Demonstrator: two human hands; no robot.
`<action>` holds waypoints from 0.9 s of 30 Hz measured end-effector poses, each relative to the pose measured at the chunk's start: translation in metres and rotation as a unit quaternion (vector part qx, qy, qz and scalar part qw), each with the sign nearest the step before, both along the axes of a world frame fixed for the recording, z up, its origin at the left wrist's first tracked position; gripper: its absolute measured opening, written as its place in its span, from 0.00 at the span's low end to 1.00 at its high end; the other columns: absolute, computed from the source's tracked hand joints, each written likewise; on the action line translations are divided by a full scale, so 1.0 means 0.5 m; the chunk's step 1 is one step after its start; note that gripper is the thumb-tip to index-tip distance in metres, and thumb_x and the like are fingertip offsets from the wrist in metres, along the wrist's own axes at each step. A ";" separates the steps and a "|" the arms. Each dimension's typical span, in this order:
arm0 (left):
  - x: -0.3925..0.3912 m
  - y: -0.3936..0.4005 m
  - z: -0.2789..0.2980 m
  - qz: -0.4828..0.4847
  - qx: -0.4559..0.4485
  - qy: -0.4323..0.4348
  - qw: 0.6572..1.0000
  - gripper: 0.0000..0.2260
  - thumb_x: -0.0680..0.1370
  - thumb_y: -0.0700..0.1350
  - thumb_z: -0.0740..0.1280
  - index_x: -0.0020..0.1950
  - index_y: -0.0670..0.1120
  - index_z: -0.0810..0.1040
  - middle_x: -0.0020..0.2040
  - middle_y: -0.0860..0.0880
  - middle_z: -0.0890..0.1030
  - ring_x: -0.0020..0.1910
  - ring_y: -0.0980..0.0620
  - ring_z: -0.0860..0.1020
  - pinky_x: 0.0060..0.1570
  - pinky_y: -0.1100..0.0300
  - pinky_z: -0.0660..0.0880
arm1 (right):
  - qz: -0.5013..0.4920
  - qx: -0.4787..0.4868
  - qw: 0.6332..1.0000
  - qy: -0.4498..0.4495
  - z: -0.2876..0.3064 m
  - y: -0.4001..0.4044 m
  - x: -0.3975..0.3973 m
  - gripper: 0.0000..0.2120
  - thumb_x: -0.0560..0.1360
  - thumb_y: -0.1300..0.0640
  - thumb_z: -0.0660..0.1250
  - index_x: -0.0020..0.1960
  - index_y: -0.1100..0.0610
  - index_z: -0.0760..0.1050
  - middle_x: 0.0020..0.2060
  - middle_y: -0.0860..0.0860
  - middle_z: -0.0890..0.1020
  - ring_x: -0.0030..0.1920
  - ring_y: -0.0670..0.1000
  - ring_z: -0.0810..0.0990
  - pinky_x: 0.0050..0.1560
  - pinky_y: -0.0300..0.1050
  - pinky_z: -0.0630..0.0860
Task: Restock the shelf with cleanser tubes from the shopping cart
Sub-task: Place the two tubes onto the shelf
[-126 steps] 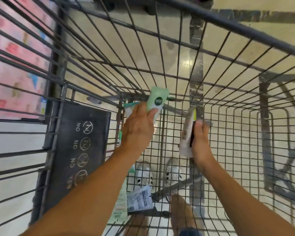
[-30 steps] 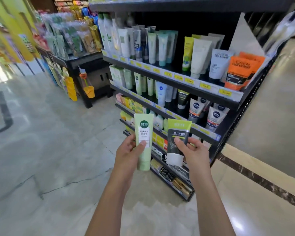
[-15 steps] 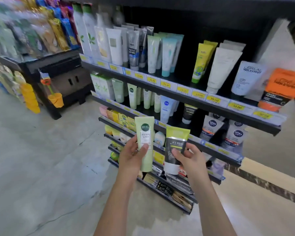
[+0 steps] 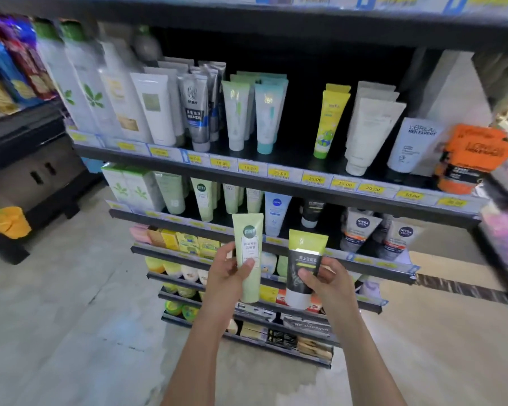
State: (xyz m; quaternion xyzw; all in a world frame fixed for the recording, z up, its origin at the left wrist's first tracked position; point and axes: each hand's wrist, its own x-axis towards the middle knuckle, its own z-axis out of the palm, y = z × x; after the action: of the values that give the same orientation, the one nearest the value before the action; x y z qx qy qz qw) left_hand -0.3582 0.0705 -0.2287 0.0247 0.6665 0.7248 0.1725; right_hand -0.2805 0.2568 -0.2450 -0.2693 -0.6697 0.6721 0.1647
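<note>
Holding a pale green cleanser tube (image 4: 248,259) in the left hand (image 4: 228,276) and a black-and-lime tube (image 4: 304,269) in the right hand (image 4: 330,281) before the second shelf (image 4: 276,240), both hands clamped, either tube could topple the packed standing rows if pushed in carelessly.

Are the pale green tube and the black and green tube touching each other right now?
Apart. The head view shows shelf background in a clear gap between the pale green tube and the black and green tube, each in its own hand.

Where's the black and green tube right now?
In the head view, the black and green tube is held upright in the right hand, centre frame before the shelves, just right of the pale green tube in the left hand.
</note>
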 end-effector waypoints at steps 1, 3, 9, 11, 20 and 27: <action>-0.011 0.003 -0.003 -0.011 0.002 0.000 1.000 0.16 0.80 0.42 0.68 0.65 0.56 0.72 0.53 0.52 0.86 0.54 0.50 0.82 0.55 0.47 0.79 | -0.003 0.013 1.000 -0.002 -0.002 0.005 -0.011 0.16 0.71 0.61 0.77 0.55 0.53 0.77 0.44 0.48 0.87 0.47 0.51 0.85 0.46 0.50 0.81; -0.031 0.010 -0.009 -0.031 0.001 0.005 1.000 0.16 0.80 0.41 0.68 0.64 0.56 0.72 0.52 0.53 0.86 0.53 0.50 0.83 0.53 0.48 0.79 | -0.022 0.030 0.999 0.008 -0.008 0.019 -0.035 0.17 0.71 0.61 0.77 0.56 0.52 0.77 0.47 0.48 0.87 0.50 0.50 0.85 0.51 0.50 0.81; -0.085 0.023 -0.022 -0.060 -0.021 0.027 0.998 0.14 0.80 0.39 0.67 0.62 0.53 0.74 0.55 0.56 0.84 0.53 0.54 0.82 0.49 0.60 0.79 | -0.081 0.027 0.994 0.070 0.006 0.056 -0.115 0.22 0.74 0.65 0.73 0.59 0.49 0.67 0.49 0.34 0.73 0.45 0.28 0.75 0.46 0.24 0.70; -0.104 0.027 -0.023 -0.068 -0.027 0.031 0.997 0.14 0.80 0.39 0.66 0.63 0.52 0.74 0.56 0.57 0.84 0.54 0.56 0.82 0.51 0.61 0.79 | -0.090 0.027 0.993 0.074 0.002 0.071 -0.143 0.22 0.74 0.65 0.73 0.60 0.49 0.67 0.51 0.34 0.73 0.50 0.30 0.74 0.51 0.26 0.68; -0.161 0.060 -0.048 -0.082 -0.052 0.037 0.995 0.15 0.82 0.40 0.65 0.66 0.55 0.72 0.57 0.60 0.83 0.57 0.56 0.81 0.56 0.53 0.78 | -0.089 0.046 0.994 0.051 -0.034 0.127 -0.216 0.21 0.79 0.67 0.65 0.67 0.53 0.63 0.56 0.35 0.71 0.61 0.37 0.71 0.60 0.27 0.66; -0.176 0.074 -0.079 -0.097 -0.049 0.023 0.994 0.17 0.82 0.40 0.65 0.69 0.53 0.70 0.60 0.56 0.82 0.59 0.52 0.80 0.59 0.46 0.78 | -0.052 0.103 0.991 -0.062 -0.076 0.151 -0.257 0.20 0.81 0.67 0.60 0.70 0.56 0.62 0.65 0.54 0.76 0.67 0.53 0.75 0.66 0.46 0.69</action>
State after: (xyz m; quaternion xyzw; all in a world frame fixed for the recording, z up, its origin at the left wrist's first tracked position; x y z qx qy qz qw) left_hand -0.4463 0.1077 -0.2682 0.0974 0.6992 0.6707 0.2277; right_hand -0.4089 0.3325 -0.2831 -0.3271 -0.7292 0.5721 0.1845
